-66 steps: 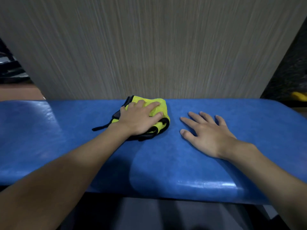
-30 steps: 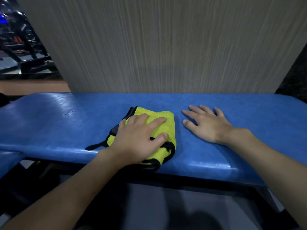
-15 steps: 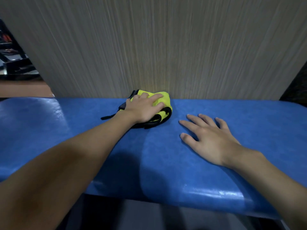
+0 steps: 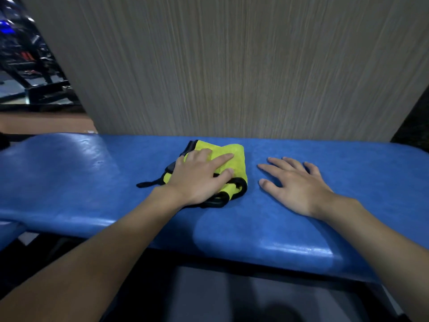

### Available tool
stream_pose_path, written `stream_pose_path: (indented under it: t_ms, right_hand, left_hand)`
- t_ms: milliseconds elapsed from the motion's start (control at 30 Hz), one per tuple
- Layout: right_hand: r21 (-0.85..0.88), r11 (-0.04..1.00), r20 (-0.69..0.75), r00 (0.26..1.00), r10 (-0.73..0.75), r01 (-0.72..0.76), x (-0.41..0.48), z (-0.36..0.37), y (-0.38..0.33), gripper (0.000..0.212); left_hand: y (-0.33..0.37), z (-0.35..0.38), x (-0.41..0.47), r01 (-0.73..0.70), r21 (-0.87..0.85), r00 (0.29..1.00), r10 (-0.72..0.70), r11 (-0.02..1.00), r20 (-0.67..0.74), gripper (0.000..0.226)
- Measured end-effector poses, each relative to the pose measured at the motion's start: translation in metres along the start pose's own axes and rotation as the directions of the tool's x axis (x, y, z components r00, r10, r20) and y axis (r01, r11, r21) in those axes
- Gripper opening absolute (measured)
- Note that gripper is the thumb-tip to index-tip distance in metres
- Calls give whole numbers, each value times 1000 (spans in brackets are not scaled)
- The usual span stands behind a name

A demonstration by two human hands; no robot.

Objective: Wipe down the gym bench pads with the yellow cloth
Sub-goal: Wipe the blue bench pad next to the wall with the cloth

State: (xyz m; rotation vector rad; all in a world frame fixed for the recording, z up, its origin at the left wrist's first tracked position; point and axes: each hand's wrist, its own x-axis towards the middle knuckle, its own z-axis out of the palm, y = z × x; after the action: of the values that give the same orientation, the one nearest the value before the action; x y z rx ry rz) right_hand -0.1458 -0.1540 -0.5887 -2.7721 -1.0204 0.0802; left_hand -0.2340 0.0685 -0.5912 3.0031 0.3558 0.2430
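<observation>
Left hand is lying flat, fingers spread, pressing the yellow cloth onto the blue bench pad. Right hand is resting open beside it. Grey wall panel is standing behind; dark equipment is showing blurred at left.

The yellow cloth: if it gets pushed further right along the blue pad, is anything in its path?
Yes. The right hand lies flat on the blue pad, just right of the yellow cloth, which the left hand presses down. Leftward, the pad is bare.
</observation>
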Motion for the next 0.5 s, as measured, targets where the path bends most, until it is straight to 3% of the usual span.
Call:
stream_pose_path:
  t_ms: [267,400,500]
  right_hand:
    - [-115,993,13,1000,5,-3,2,-12,-7,56]
    - [47,999,-26,999,-22,23,6,-13,-18,58]
    - [-40,999,48,999,-16,18,11,-1,-20,63]
  left_hand:
    - [-2,-11,-103,-45,22,998,46,999,-39,74]
    - [-4,-15,-101,-23,27,1000,22,999,22,78]
    - [-6,-14,-78,-2,6,999,2,1000,32,80]
